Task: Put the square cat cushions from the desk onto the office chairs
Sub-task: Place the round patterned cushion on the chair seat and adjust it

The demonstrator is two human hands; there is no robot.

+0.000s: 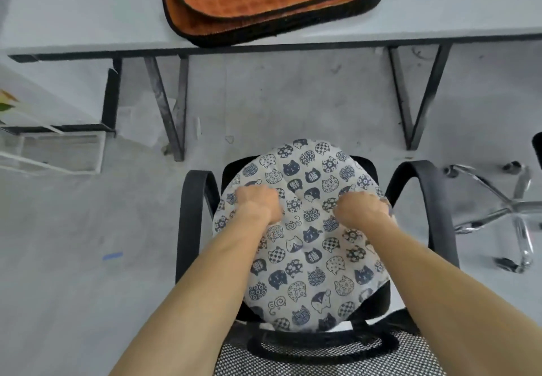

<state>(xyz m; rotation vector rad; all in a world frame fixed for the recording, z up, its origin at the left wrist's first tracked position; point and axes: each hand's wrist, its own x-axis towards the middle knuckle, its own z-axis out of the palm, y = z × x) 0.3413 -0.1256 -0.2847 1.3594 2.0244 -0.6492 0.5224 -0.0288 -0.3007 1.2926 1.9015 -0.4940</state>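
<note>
The square cat cushions [264, 3] lie stacked on the table [88, 8], top centre, none placed. Your left hand [258, 202] and right hand [363, 208] grip the round cushion [308, 243] on the chair [193, 199].

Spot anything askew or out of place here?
Stacked orange square cat cushions sit skewed, one corner right at the desk edge. A round cat-print cushion, gripped by left hand and right hand, occupies the office chair.

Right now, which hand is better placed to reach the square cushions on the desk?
Left, probably. Both hands grip the round cushion, but the left hand lies nearer the corner of the square cushions at the desk edge; the right hand sits farther right.
</note>
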